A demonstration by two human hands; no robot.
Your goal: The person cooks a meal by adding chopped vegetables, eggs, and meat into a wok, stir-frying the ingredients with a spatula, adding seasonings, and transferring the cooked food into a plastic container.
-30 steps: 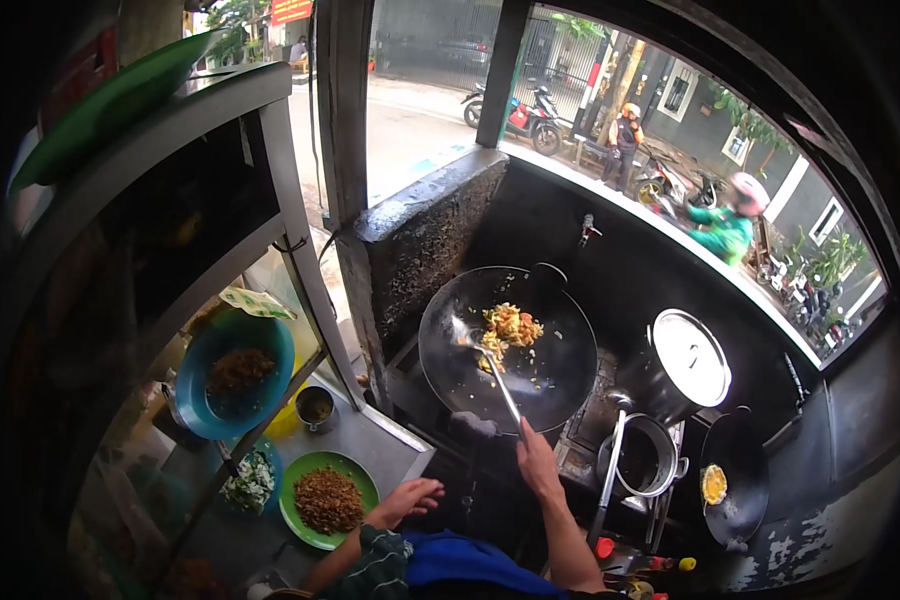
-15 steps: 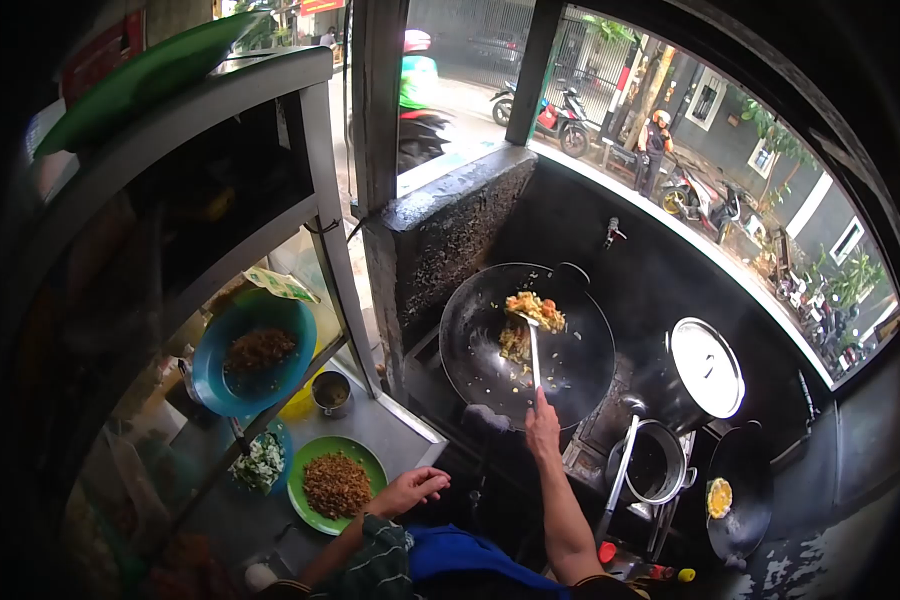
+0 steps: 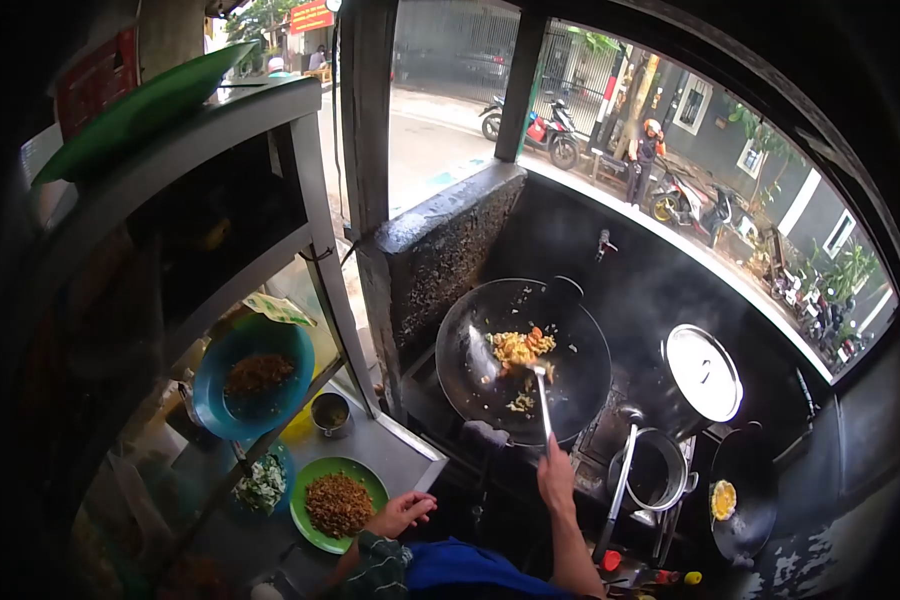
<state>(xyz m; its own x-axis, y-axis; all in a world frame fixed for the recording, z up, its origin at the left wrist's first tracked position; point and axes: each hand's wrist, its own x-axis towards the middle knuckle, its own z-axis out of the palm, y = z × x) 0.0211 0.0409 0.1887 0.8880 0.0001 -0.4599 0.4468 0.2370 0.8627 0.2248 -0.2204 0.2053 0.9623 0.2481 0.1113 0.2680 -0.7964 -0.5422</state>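
Observation:
My right hand is closed around the handle of a long metal spatula. The spatula's blade is down in a large dark wok, against a heap of cooked egg pieces with orange-red bits. Scraps of the food are scattered over the wok's surface. My left hand hangs loosely curled, nothing visible in it, a gap between thumb and fingers. Beside it is a green plate heaped with brown crumbly food.
A blue bowl of brown food, chopped greens and a metal cup are at left. Right of the wok stand a lidded pot, a saucepan with a long handle across it, and a pan holding an egg.
My right hand has drawn the spatula down and nearer. Food that was lifted on the blade now lies heaped in the wok. The left hand dropped slightly; outside, a passing rider has left view.

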